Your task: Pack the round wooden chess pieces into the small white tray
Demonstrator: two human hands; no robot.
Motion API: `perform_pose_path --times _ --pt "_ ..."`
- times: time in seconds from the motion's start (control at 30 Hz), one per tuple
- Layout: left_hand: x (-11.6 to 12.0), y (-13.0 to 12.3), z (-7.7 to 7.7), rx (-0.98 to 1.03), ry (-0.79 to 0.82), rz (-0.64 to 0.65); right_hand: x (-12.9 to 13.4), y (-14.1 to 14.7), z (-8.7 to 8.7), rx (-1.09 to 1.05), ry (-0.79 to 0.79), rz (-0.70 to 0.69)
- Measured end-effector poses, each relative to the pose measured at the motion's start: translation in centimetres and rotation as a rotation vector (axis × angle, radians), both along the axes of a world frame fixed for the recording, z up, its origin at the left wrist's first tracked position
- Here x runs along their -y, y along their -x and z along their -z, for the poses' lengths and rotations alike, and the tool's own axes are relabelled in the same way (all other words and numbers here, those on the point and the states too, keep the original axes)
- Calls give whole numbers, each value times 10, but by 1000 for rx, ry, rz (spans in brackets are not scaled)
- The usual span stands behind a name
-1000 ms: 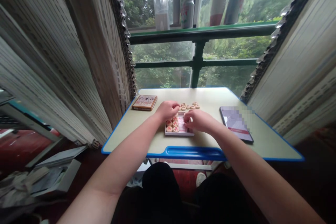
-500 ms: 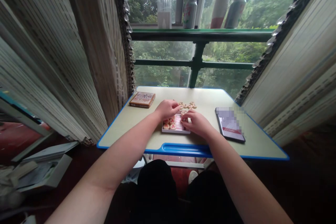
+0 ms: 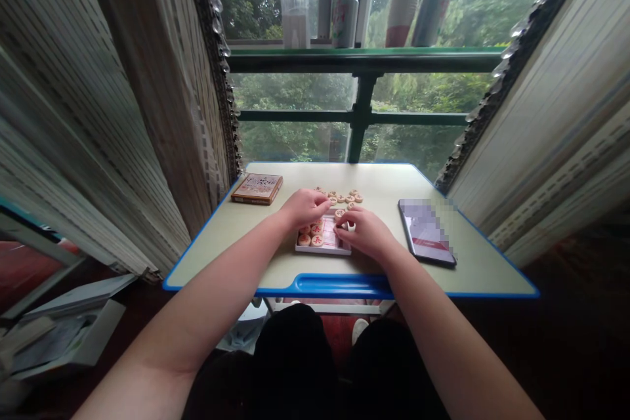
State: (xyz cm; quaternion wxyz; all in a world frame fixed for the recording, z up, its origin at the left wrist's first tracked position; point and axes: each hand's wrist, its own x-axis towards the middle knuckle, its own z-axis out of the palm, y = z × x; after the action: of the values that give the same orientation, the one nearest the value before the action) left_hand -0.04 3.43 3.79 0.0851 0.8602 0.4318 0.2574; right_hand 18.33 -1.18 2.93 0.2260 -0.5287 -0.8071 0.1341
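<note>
A shallow white tray sits on the table in front of me, with several round wooden Chinese chess pieces with red characters in its left part. Over the tray's back left side is my left hand, fingers drawn together; anything between them is hidden. My right hand is at the tray's right side, its thumb and fingers pinched on a chess piece that is mostly covered. One light piece shows just beyond those fingertips. More loose pieces lie on the table behind the tray.
A flat brown box lies at the table's back left. To the right rests a phone or tablet. The table has a blue edge and a front groove. Cans and cups stand on the window ledge; curtains hang either side.
The whole view has shifted a little, so the table appears slightly farther left. Both hands stay at the tray, with only slight finger movement.
</note>
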Motion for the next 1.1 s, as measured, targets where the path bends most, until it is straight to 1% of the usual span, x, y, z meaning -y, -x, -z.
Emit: perform_pose_path --times 0.27,0.43,0.67,0.93,1.1 --pt "1 -2 -2 56 27 -11 1 -1 1 34 -26 6" --pt "-5 1 2 127 114 -44 1 -2 0 28 -21 14" --pt "-9 5 3 103 162 -57 2 -1 -3 34 -8 30" --pt "-9 5 4 121 128 -79 1 -1 -1 42 -35 44" --pt "-9 4 4 152 133 -62 0 -1 -1 46 -30 39"
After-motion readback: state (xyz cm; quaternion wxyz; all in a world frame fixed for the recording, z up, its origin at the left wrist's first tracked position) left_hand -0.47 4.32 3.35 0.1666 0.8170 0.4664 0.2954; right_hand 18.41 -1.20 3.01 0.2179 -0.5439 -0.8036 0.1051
